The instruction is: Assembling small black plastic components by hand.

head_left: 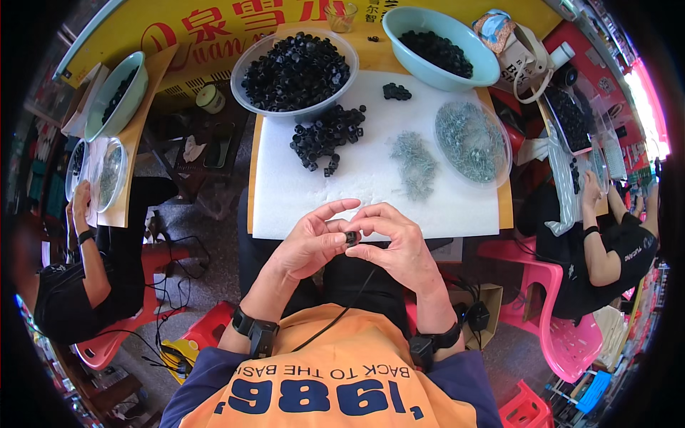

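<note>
Just past the table's near edge, my left hand (315, 241) and my right hand (391, 239) meet over my lap. Between their fingertips sits a small black plastic part (351, 238); the left thumb and finger grip it, and the right fingers close in on its other side. A loose heap of similar black parts (328, 137) lies ahead on the white foam sheet (285, 203). Right of it is a scattered pile of small silvery screws (414, 165). A little cluster of black pieces (397, 91) lies farther back.
A clear bowl full of black parts (296, 75) stands at the back left, a pale green basin (441, 50) at the back right. A clear tub of screws (472, 140) rests on the right. People work at tables on both sides, near a pink chair (549, 307).
</note>
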A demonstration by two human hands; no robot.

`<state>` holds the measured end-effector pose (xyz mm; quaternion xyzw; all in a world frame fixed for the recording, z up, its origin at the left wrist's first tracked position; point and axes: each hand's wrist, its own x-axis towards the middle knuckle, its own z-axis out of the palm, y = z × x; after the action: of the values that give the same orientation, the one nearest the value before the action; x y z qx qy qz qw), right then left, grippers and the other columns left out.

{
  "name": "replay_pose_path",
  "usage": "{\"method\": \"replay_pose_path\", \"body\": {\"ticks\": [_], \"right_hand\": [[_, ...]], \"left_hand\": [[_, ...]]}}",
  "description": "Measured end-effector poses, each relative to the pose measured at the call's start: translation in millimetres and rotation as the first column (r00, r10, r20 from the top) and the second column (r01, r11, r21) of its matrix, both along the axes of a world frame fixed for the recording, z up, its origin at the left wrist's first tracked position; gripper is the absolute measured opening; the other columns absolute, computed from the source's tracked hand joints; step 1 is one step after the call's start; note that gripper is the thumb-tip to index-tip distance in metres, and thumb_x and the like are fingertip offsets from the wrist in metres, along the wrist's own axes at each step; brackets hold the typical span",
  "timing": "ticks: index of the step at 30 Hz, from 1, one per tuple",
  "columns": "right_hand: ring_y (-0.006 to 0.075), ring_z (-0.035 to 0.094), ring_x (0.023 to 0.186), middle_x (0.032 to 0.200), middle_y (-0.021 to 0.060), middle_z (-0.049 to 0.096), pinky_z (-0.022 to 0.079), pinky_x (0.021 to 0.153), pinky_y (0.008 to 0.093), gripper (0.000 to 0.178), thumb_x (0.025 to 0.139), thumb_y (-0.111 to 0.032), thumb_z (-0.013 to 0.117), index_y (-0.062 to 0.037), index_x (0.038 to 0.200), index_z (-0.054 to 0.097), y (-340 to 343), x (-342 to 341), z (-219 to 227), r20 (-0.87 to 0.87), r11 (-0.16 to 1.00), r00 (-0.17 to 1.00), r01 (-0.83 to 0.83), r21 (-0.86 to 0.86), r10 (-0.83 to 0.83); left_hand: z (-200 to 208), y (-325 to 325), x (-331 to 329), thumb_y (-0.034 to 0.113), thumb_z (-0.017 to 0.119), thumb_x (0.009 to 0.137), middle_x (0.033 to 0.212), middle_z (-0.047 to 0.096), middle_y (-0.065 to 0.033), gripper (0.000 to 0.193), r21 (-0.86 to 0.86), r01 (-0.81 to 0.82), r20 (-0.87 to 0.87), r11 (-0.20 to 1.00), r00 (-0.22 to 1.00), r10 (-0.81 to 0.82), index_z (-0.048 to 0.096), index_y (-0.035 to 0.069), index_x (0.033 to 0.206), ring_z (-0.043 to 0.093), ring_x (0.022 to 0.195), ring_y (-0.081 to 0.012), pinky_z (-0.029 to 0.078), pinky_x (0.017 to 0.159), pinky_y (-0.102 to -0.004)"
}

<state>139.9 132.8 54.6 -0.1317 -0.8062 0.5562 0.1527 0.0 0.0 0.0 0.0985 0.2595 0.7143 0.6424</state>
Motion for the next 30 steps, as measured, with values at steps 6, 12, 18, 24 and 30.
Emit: {"method": "replay_pose_path", "body": {"ticks": [6, 12, 18, 24, 30], "right_hand": [[0.0191, 0.06, 0.088, 0.104, 0.0058, 0.059, 0.049, 0.076, 0.0312, 0.031, 0.077, -0.012, 0.076, -0.0043, 0.105, 0.066, 3.8, -1.2, 1.7, 0.006, 0.997, 0.997, -0.075, 0.004, 0.075], [0.0198, 0.06, 0.095, 0.106, 0.005, 0.06, 0.048, 0.082, 0.0305, 0.028, 0.075, -0.01, 0.076, -0.0062, 0.101, 0.067, 4.8, -0.3, 3.9, 0.075, 0.996, 0.994, -0.083, -0.026, 0.085], [0.0223, 0.061, 0.093, 0.106, 0.0067, 0.059, 0.05, 0.077, 0.0322, 0.029, 0.077, -0.012, 0.075, -0.0054, 0.104, 0.065, 3.9, 0.7, 3.0, 0.032, 0.995, 0.995, -0.092, 0.035, 0.091], [0.0247, 0.06, 0.096, 0.106, 0.0078, 0.058, 0.05, 0.079, 0.0335, 0.027, 0.078, -0.012, 0.074, -0.0044, 0.102, 0.065, 3.0, 1.8, 2.7, 0.056, 0.994, 0.994, -0.094, 0.052, 0.091], [0.0264, 0.059, 0.097, 0.107, 0.0092, 0.057, 0.049, 0.082, 0.0351, 0.026, 0.078, -0.011, 0.073, -0.0021, 0.101, 0.063, 3.7, 2.0, -3.0, 0.059, 0.986, 0.99, -0.135, 0.094, 0.13]], "left_hand": [[0.9, 1.1, -1.6, 0.002, 0.071, 0.081, 0.105, 0.066, -0.0102, 0.066, -0.022, 0.026, -0.066, 0.999, 0.997, -0.028, 0.04, 0.002, 0.139, 0.064, 0.097, -0.0154, 0.052, 0.087, -0.0301], [-1.8, -0.8, -2.1, 0.0, 0.071, 0.081, 0.104, 0.067, -0.009, 0.064, -0.037, 0.024, -0.079, 0.999, 0.996, -0.026, 0.042, 0.002, 0.138, 0.065, 0.095, -0.0142, 0.052, 0.087, -0.0294], [0.0, 0.0, -1.2, 0.0, 0.07, 0.082, 0.101, 0.066, -0.0071, 0.063, -0.06, 0.025, -0.083, 0.998, 0.996, -0.029, 0.042, 0.002, 0.138, 0.065, 0.092, -0.0127, 0.052, 0.086, -0.0288], [-1.1, -0.5, -1.7, -0.002, 0.069, 0.082, 0.1, 0.066, -0.0059, 0.062, -0.09, 0.03, -0.108, 0.995, 0.993, -0.039, 0.042, 0.001, 0.138, 0.064, 0.088, -0.0115, 0.052, 0.084, -0.0269], [-1.6, -2.8, -4.1, -0.002, 0.069, 0.082, 0.101, 0.066, -0.0073, 0.061, -0.131, 0.041, -0.174, 0.99, 0.983, -0.064, 0.043, -0.001, 0.137, 0.063, 0.088, -0.0113, 0.052, 0.084, -0.0261]]}}
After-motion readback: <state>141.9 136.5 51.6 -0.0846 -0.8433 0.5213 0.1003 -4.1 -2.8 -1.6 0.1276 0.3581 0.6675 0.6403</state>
